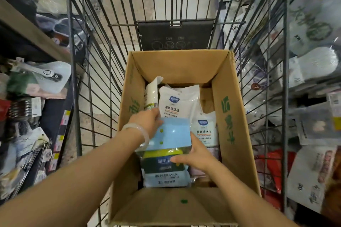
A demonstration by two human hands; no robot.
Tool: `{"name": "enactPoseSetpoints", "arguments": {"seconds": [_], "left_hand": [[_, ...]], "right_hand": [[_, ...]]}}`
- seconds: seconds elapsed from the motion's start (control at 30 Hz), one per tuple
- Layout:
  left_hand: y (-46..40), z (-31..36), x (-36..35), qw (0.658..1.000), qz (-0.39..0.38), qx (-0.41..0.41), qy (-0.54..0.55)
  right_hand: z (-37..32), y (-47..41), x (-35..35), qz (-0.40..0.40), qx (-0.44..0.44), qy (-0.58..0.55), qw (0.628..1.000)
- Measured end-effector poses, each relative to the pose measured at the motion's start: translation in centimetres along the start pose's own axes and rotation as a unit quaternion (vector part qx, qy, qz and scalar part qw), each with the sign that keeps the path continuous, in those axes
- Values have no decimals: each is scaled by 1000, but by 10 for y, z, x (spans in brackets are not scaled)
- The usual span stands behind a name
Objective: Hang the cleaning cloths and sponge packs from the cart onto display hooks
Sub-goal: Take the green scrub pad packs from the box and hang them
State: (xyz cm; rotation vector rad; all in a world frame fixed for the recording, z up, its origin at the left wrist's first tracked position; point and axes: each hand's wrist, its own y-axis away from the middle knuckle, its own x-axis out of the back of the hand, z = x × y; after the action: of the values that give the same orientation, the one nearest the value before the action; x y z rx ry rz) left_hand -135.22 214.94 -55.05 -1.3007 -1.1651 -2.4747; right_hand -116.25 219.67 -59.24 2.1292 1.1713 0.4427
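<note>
A wire cart (88, 72) carries an open cardboard box (232, 116). Inside the box I hold a blue sponge pack (171, 134) with a green and yellow sponge showing through its lower half. My left hand (147, 121) grips the pack's top left edge. My right hand (195, 155) holds its right side, thumb across the front. Behind it lie two white sponge packs (180, 101) with blue logos, and a narrow white pack (151, 96) stands against the box's left wall.
Display shelves flank the cart. On the left hang packaged goods and empty metal hooks (31, 160). On the right hang white and grey cloth packs (313, 42). The cart's folded child-seat flap (175, 35) is beyond the box.
</note>
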Motion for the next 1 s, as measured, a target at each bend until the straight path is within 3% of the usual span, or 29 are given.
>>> {"name": "enactPoseSetpoints", "arguments": {"seconds": [0.07,0.13,0.2,0.23,0.3,0.37,0.43,0.5,0.67,0.83,1.0], "left_hand": [[-10,7,13,999,39,13,30],[-17,11,20,989,133,22,66],[-18,14,24,962,202,44,178],[-17,15,24,940,189,67,277],[-10,15,15,874,73,121,465],[-3,13,-1,834,-49,118,536],[-2,10,-18,851,-92,92,509],[-8,8,-28,877,-77,90,466],[-17,6,-37,930,-68,106,345],[-12,7,-33,903,-102,91,407],[-7,11,-15,861,-86,77,495]], "right_hand": [[-16,-4,13,-5,7,-15,1000],[-31,-12,29,8,13,-36,999],[-41,-22,43,47,6,-62,997],[-43,-28,47,71,-1,-79,994],[-44,-37,52,111,-15,-118,987],[-42,-43,49,142,-14,-145,979],[-39,-46,44,167,-4,-161,973],[-34,-48,41,174,-2,-182,968],[-20,-44,35,86,-14,-177,980],[-27,-38,42,86,-24,-245,965],[-42,-22,46,101,-10,-216,971]]}}
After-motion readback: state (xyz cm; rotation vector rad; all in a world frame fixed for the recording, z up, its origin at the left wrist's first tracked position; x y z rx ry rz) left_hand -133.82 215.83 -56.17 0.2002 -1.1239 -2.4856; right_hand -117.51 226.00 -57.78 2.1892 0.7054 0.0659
